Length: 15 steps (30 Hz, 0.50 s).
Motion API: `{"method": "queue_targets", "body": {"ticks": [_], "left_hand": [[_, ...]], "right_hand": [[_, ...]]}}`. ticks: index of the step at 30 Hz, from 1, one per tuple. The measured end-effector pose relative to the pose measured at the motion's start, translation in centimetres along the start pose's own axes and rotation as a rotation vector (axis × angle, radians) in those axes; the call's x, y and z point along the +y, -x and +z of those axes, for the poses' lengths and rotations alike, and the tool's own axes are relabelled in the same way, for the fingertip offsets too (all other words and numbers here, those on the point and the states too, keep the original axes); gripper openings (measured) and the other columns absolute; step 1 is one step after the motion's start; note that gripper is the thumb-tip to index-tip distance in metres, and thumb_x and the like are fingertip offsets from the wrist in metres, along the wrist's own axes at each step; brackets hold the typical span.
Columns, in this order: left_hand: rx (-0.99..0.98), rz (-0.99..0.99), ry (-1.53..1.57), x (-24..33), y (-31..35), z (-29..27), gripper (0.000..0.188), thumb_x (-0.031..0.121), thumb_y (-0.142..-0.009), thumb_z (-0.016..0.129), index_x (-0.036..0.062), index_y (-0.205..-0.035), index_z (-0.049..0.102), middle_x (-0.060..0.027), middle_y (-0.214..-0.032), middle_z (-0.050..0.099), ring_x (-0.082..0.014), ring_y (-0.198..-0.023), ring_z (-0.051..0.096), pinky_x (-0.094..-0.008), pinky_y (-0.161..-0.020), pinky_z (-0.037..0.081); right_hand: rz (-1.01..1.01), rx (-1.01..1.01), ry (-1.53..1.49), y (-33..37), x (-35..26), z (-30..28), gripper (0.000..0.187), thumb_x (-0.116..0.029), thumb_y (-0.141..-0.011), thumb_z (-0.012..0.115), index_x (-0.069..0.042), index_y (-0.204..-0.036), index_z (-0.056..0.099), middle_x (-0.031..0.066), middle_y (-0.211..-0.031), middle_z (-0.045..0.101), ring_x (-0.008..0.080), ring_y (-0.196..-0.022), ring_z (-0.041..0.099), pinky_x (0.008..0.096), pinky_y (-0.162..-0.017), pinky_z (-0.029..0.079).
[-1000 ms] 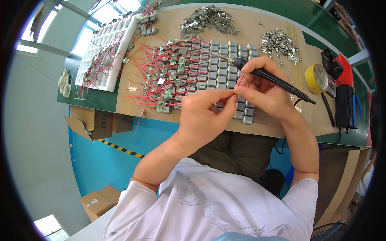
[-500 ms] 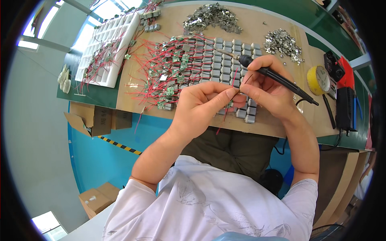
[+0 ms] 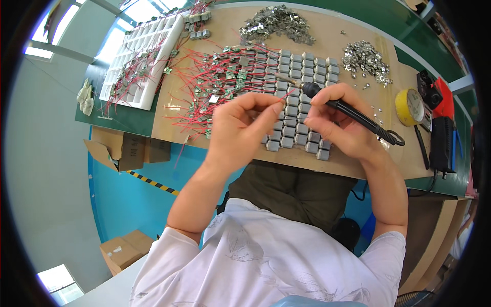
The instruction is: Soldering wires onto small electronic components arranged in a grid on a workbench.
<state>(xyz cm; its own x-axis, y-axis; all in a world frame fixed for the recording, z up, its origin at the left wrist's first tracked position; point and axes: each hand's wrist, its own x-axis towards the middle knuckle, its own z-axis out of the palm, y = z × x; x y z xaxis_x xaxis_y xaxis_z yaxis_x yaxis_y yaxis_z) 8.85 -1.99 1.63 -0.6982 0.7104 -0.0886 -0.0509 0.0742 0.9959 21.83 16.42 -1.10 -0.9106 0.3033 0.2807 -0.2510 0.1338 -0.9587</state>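
Rows of small grey motors (image 3: 288, 130) lie on the cardboard-topped table under my hands. My left hand (image 3: 238, 128) hovers above their left part, thumb and forefinger pinched on a thin red wire (image 3: 289, 94). What hangs from that wire is hidden by the hand. A black-handled soldering iron (image 3: 358, 115) rests in my right hand (image 3: 348, 128), its metal tip pointing up and left over the motors. My right thumb and forefinger are apart from the left fingers. Left of the motors, green circuit boards (image 3: 238, 77) with red wires lie in a tangled bunch.
A white compartment tray (image 3: 140, 94) with wired boards stands at the left. Piles of small metal pieces (image 3: 276, 24) (image 3: 365, 61) lie toward the back and right. Yellow tape (image 3: 409, 107), a black box (image 3: 441, 146) and a red item (image 3: 444, 97) sit at the right edge.
My hands have separated, the left moving leftward from the right. The wires and green board that showed between my fingers are mostly out of sight now. The soldering iron stays in my right hand.
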Motion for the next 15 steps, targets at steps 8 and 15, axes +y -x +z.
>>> {"method": "queue_targets", "body": {"ticks": [8,15], "left_hand": [[-0.027,0.204,-0.453,-0.3,-1.6,-5.1,0.012,0.006,-0.083,0.078,0.001,-0.093,0.075,-0.005,-0.078,0.072,-0.0088,-0.067,0.064,-0.0228,-0.057,0.05],[-0.113,0.497,-0.776,-1.2,-2.4,-5.3,0.008,0.005,-0.081,0.076,0.0001,-0.085,0.072,-0.0081,-0.077,0.069,-0.0174,-0.064,0.065,-0.0294,-0.054,0.048]], "right_hand": [[-0.02,0.137,-0.003,-0.2,0.1,-0.7,0.034,-0.012,-0.1,0.064,-0.001,-0.132,0.06,0.0063,-0.079,0.072,0.0022,-0.054,0.055,0.0167,-0.047,0.043],[-0.002,0.142,-0.016,0.0,1.0,-0.8,0.022,-0.012,-0.099,0.065,0.003,-0.115,0.068,0.0069,-0.078,0.07,0.0048,-0.057,0.061,0.018,-0.053,0.052]]}}
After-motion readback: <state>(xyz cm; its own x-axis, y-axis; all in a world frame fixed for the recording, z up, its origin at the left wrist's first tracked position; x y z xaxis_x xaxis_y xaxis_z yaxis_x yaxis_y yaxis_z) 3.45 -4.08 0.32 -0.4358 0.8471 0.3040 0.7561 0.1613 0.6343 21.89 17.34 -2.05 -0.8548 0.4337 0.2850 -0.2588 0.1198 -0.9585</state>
